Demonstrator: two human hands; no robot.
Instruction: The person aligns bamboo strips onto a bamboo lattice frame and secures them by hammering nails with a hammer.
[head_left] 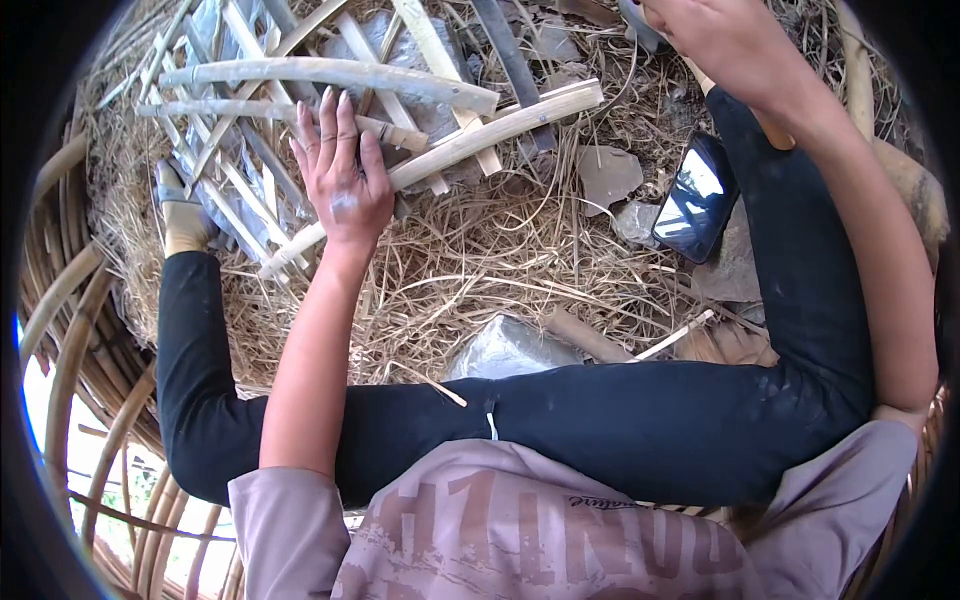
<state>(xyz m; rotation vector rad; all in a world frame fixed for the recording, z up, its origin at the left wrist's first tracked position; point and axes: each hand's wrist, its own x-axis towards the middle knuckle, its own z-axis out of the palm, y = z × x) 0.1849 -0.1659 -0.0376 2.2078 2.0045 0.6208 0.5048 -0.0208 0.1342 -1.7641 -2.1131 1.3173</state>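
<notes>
My left hand [346, 175] lies with fingers spread on a lattice of split bamboo strips [255, 165], over the joint where a long curved strip [500, 133] crosses it. Two thicker bamboo pieces run across the lattice: an upper one [330, 72] just above my fingertips, and a lower one [220, 108] beside my fingers. My right hand [705, 40] is raised at the top right edge, partly cut off by the frame. Its fingers are mostly out of view, near a greyish object [642, 25] that I cannot make out.
A black phone [695, 198] lies by my right leg. Flat stones [608, 178], a plastic-looking grey lump [510, 348] and a short bamboo piece [585, 334] rest among shavings [480, 270]. Curved bamboo poles [75, 340] stand at the left.
</notes>
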